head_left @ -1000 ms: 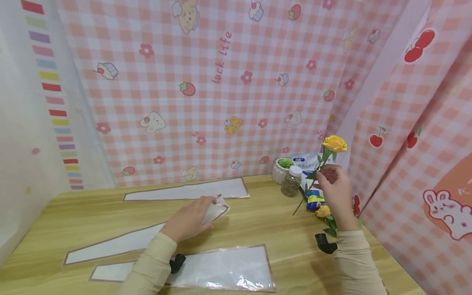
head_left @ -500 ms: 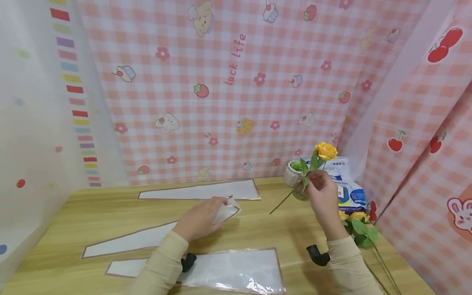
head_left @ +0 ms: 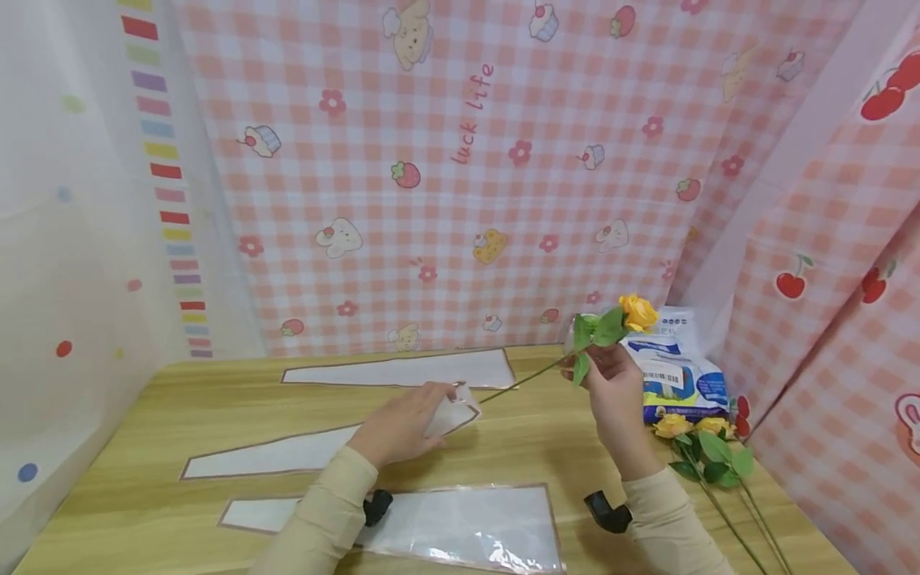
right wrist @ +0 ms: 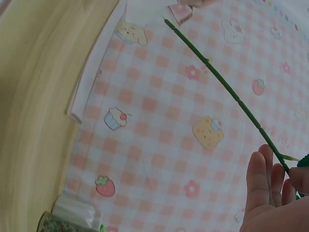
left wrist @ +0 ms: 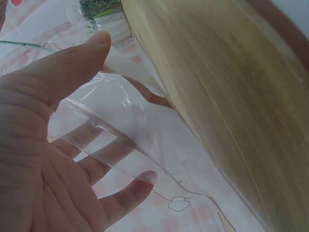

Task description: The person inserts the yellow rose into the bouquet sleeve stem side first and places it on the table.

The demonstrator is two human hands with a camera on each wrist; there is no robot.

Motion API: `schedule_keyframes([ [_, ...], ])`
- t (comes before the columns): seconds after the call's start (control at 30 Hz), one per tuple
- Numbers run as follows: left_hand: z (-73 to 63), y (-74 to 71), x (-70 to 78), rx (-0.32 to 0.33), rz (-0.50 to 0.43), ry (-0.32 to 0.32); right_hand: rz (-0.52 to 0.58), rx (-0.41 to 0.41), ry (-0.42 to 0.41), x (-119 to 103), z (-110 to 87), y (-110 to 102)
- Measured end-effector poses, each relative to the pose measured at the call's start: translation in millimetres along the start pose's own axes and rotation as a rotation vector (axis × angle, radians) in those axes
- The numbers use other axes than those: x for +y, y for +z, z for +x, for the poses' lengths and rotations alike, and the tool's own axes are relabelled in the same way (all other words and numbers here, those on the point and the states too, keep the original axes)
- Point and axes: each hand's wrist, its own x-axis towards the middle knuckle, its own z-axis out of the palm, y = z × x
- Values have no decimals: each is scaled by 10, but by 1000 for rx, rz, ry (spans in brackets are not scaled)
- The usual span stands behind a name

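Note:
My right hand [head_left: 614,399] pinches a yellow artificial rose [head_left: 638,313] by its stem, just below the leaves. The rose slants, bloom at the upper right, and its bare stem points down-left. In the right wrist view the green stem [right wrist: 236,96] reaches to the mouth of a clear-and-white flower sleeve; whether its tip is inside I cannot tell. My left hand [head_left: 402,423] holds that sleeve [head_left: 460,414] by its wide end, raised off the table. In the left wrist view, fingers show behind the clear film [left wrist: 159,130], with the thumb [left wrist: 82,60] on the near side.
Flat white sleeves lie in front [head_left: 467,527] and at the back [head_left: 410,370] of the wood-grain table. At right are two yellow roses [head_left: 674,426] and printed bags [head_left: 683,391]. A jar [right wrist: 63,224] and white pot [right wrist: 77,209] stand near the checked backdrop.
My right hand has moved left, tilting the rose from fairly upright until its stem reaches the sleeve's mouth. My left hand keeps its hold on the sleeve. The head view has turned rightward.

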Motion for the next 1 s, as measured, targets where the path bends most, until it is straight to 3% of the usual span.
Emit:
schedule_keyframes([
  [0.27,0,-26,15,-8,1,13,21,-72,105,177,-70,152],
  [0.53,-4,-43,41,-28,-18,18,28,-89,248,332,-142,297],
  [0.8,-10,-47,63,-27,-31,12,74,-92,327,451,-239,413],
  [1.0,-5,-59,53,-13,-23,21,70,-147,363,457,-307,478],
])
